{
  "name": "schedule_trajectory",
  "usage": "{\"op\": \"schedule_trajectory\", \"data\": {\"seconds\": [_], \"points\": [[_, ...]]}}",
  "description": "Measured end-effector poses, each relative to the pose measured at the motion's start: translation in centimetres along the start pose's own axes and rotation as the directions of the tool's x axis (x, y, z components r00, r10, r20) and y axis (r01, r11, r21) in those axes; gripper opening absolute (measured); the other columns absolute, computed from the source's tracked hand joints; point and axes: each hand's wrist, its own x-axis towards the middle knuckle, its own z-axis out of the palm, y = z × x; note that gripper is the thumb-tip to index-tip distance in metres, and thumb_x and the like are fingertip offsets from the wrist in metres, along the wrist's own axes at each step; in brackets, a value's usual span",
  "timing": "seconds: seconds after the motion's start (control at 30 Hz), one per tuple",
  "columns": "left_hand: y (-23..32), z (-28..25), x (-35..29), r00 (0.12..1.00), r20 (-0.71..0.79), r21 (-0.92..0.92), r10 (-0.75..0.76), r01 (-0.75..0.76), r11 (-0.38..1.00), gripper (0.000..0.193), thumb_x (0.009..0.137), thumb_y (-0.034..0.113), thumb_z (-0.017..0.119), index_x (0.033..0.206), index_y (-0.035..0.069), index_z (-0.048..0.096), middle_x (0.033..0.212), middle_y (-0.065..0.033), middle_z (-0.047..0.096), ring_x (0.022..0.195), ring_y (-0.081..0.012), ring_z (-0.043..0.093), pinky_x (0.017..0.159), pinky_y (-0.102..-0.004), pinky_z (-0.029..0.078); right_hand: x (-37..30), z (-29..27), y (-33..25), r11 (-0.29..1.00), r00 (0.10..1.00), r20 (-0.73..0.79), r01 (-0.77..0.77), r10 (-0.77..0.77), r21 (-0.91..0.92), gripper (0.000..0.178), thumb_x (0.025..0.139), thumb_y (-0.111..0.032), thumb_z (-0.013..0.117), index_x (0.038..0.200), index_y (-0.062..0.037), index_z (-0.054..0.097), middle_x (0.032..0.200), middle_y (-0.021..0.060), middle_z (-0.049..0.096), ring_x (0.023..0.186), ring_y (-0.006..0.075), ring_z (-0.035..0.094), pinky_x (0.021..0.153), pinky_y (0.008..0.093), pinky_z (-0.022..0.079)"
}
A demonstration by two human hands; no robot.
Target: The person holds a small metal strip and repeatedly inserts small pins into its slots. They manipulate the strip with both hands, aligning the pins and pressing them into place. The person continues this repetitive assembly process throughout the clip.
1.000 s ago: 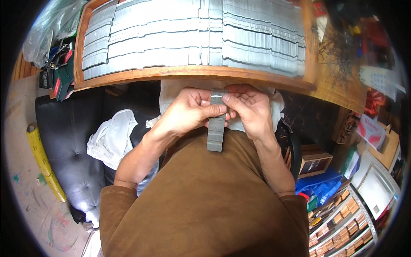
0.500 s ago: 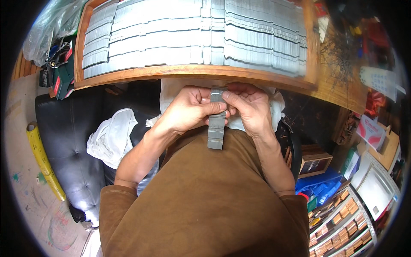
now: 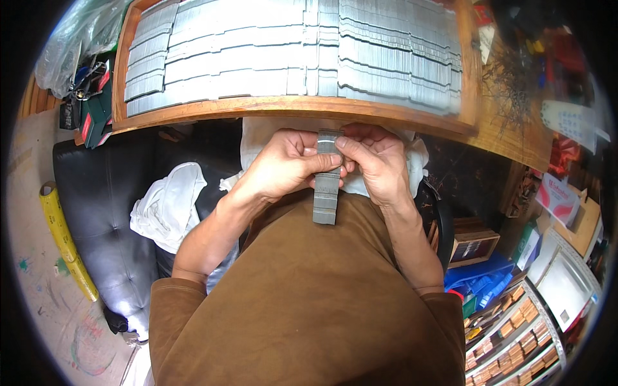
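A narrow stack of thin grey pieces [image 3: 325, 204], packed face to face into a long bar, is held upright in the picture just in front of my brown shirt. From its left side my left hand [image 3: 283, 166] grips it, the thumb lying across its face. My right hand [image 3: 381, 166] pinches it near the far end, thumb on the right edge. The fingers behind the stack are partly hidden. Just beyond both hands stands a wooden tray [image 3: 270, 106] packed with rows of similar thin silvery-grey pieces [image 3: 244, 55].
A white cloth [image 3: 168, 206] lies on the black padded seat [image 3: 106, 206] at left. A yellow tube [image 3: 67, 241] is on the floor beside it. To the right are a wooden box [image 3: 473, 241], a blue bag [image 3: 479, 276] and a rack of wooden pieces [image 3: 515, 328].
Both hands hold almost the same pose. The stack between them has shifted very slightly to the right.
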Motion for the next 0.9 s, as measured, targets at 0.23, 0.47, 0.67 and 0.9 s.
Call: {"op": "schedule_trajectory", "data": {"seconds": [0.23, 0.47, 0.67, 0.9], "points": [[0.0, -0.1, 0.0, 1.000, 0.007, 0.006, 0.004, -0.004, 1.000, 0.023, 0.097, 0.018, 0.074, 0.110, 0.000, 0.074, 0.099, -0.0088, 0.079, 0.084, -0.0139, 0.075, 0.067, -0.0228, 0.053, -0.1, -0.2, -0.2, 0.999, 1.000, -0.010, -0.025, 0.025, -0.029, 0.020, 0.093, -0.003, 0.073, 0.109, 0.0070, 0.066, 0.077, 0.0075, 0.067, 0.061, 0.0121, 0.061, 0.057, 0.0252, 0.050], [0.4, 0.2, -0.2, 0.999, -0.016, 0.076, -0.038, 0.039, 0.996, 0.024, 0.098, 0.020, 0.074, 0.110, 0.000, 0.074, 0.098, -0.0082, 0.079, 0.082, -0.0127, 0.074, 0.066, -0.0229, 0.053, -0.2, -0.4, -0.9, 0.987, 0.999, 0.027, -0.027, 0.031, -0.158, 0.014, 0.095, -0.006, 0.072, 0.103, 0.0058, 0.070, 0.077, 0.0072, 0.067, 0.061, 0.0119, 0.062, 0.057, 0.0238, 0.049], [0.4, 0.2, -0.2, 1.000, -0.009, 0.080, -0.026, 0.027, 0.996, 0.024, 0.097, 0.021, 0.075, 0.110, 0.001, 0.075, 0.096, -0.0078, 0.079, 0.082, -0.0122, 0.074, 0.065, -0.0226, 0.053, -0.2, -0.3, -0.9, 0.988, 1.000, 0.021, -0.018, 0.021, -0.153, 0.013, 0.094, -0.007, 0.072, 0.099, 0.0054, 0.070, 0.076, 0.0040, 0.068, 0.060, 0.0070, 0.058, 0.056, 0.0223, 0.047], [0.4, 0.0, -0.2, 0.996, -0.061, 0.126, -0.061, 0.069, 0.990, 0.022, 0.097, 0.021, 0.075, 0.107, 0.001, 0.074, 0.096, -0.0084, 0.079, 0.082, -0.0131, 0.075, 0.063, -0.0223, 0.052, -0.5, -0.4, -0.8, 0.986, 0.998, -0.055, -0.038, 0.029, -0.165, 0.012, 0.095, -0.007, 0.071, 0.099, 0.0042, 0.071, 0.079, 0.0040, 0.068, 0.063, 0.0073, 0.059, 0.056, 0.0222, 0.048]]}}
